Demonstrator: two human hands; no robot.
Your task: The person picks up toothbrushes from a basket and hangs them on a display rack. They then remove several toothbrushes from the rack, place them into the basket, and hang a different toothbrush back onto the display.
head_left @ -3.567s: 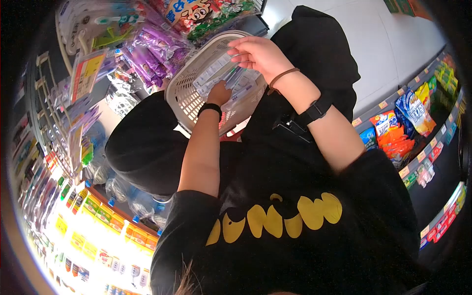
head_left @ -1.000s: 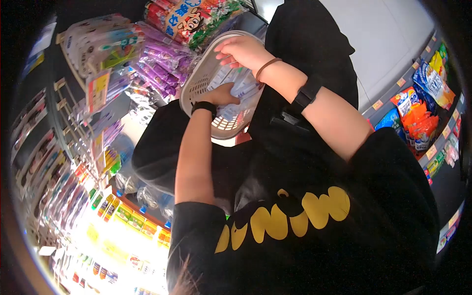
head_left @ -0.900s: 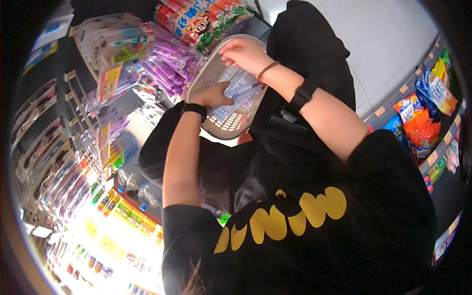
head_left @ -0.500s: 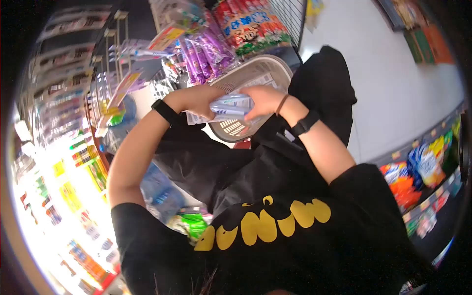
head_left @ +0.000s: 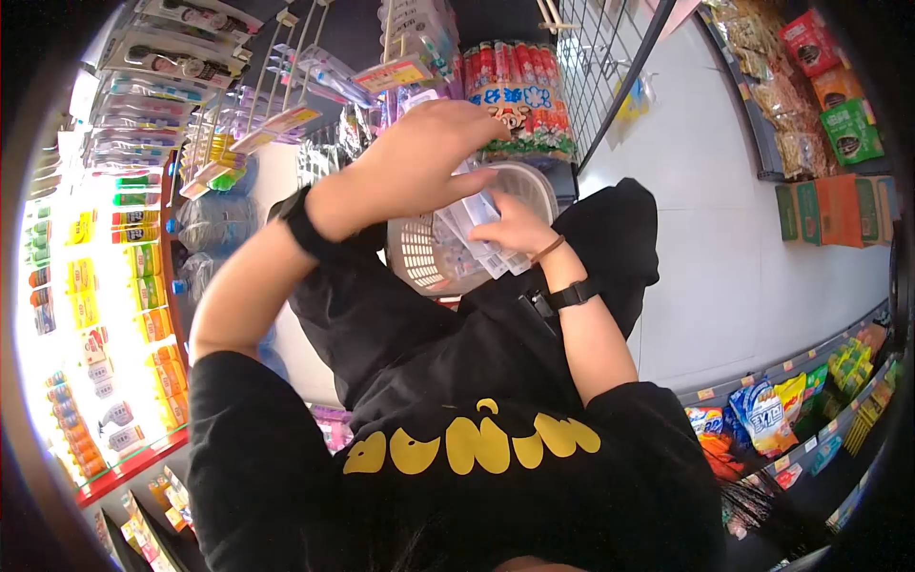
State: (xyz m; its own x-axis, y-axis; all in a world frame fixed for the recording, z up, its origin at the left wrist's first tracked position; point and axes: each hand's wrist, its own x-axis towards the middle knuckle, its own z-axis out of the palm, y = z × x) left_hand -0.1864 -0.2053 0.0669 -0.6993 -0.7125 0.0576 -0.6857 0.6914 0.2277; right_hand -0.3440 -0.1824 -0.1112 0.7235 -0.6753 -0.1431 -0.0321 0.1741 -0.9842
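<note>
Head view showed the bare right hand (head_left: 515, 229) pinching a stack of flat, clear-and-white plastic packs (head_left: 465, 219) over a light-grey, perforated plastic basket (head_left: 417, 259). The bare left hand (head_left: 419, 157) hung near them, thumb spread from its fingers (contact with the packs was unclear).

Your single head camera looks forward and steeply down, near enough that your shirt (head_left: 477, 505) fills six o'clock. Its wide, dark-rimmed view puts the basket (head_left: 416, 257) near twelve, floor (head_left: 705, 257) toward three, lit shelf (head_left: 129, 470) toward nine.
</note>
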